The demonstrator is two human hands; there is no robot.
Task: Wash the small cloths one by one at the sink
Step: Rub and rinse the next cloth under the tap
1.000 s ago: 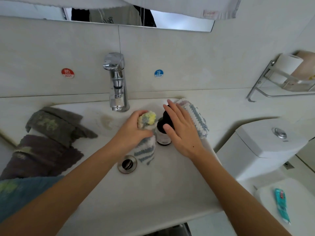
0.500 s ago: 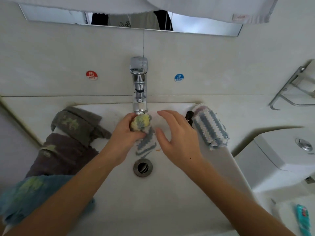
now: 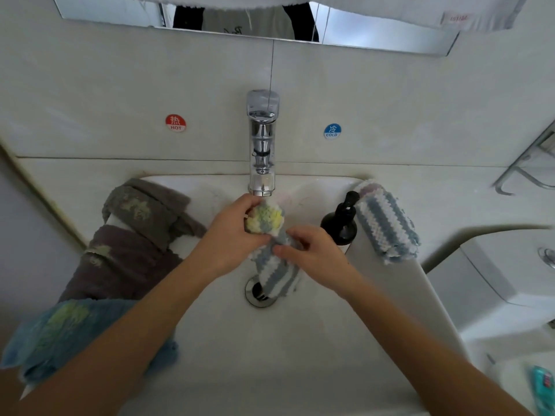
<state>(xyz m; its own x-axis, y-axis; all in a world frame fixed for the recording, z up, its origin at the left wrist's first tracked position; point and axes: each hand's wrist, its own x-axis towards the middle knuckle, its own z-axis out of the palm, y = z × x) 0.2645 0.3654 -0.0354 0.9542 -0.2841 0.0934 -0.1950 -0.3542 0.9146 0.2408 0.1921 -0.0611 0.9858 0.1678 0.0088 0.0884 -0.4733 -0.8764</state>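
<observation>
A small knitted cloth (image 3: pixel 274 265), striped blue and white with a yellow end, hangs over the drain (image 3: pixel 258 292) of the white sink (image 3: pixel 285 355), just below the chrome tap (image 3: pixel 262 145). My left hand (image 3: pixel 231 235) grips its bunched yellow end. My right hand (image 3: pixel 312 253) pinches the striped part just below. A second striped cloth (image 3: pixel 387 223) lies on the sink's right rim. On the left rim lie a grey-green cloth (image 3: pixel 144 208), a dark brown cloth (image 3: pixel 120 259) and a blue-green cloth (image 3: pixel 66 334).
A black pump bottle (image 3: pixel 341 223) stands on the right rim, close to my right hand. The toilet tank (image 3: pixel 495 280) sits to the right, a metal wall shelf (image 3: pixel 528 163) above it. A mirror (image 3: pixel 375 31) hangs over the tap.
My right hand left the pump bottle and came left to take hold of the striped cloth. My left hand carried the cloth under the tap. The view has shifted to centre on the sink.
</observation>
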